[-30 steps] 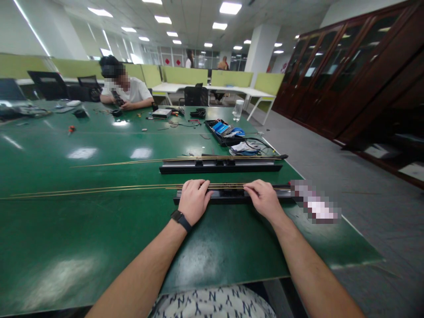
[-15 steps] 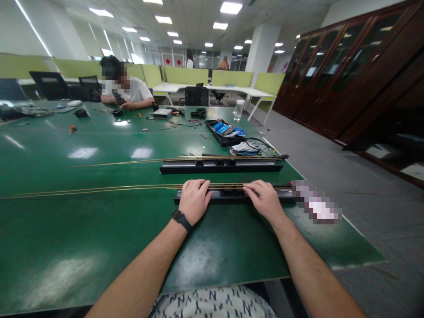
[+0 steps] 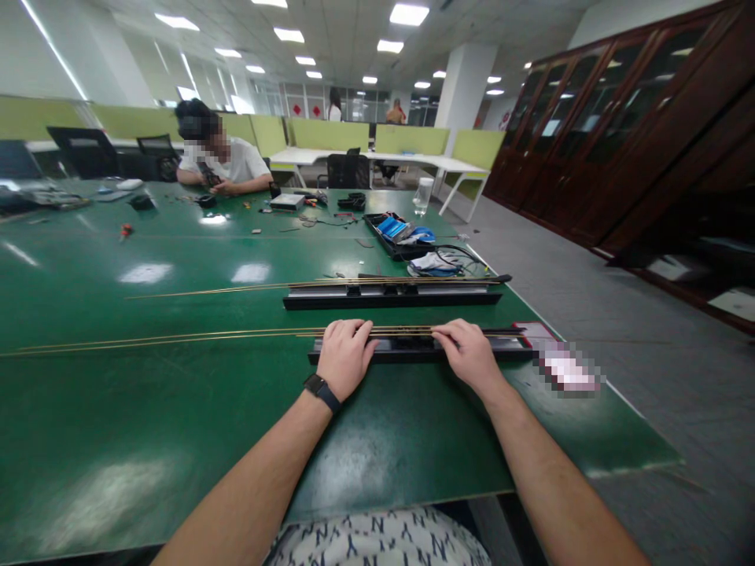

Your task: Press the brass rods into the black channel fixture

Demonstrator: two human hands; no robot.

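The fingers (image 3: pixel 451 333) of the right hand (image 3: pixel 470 355) pinch thin rods (image 3: pixel 392 327); those of the left hand (image 3: pixel 343 351) bend over them, clamped or not I cannot tell. The rods run along a black rail (image 3: pixel 406 356) on the table (image 3: pixel 177 424).

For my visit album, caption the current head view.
Left hand and right hand touching golden rods along a black rail on a green table.

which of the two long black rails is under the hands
The nearer rail: the left hand and right hand are both over it. The farther rail has neither hand above it.
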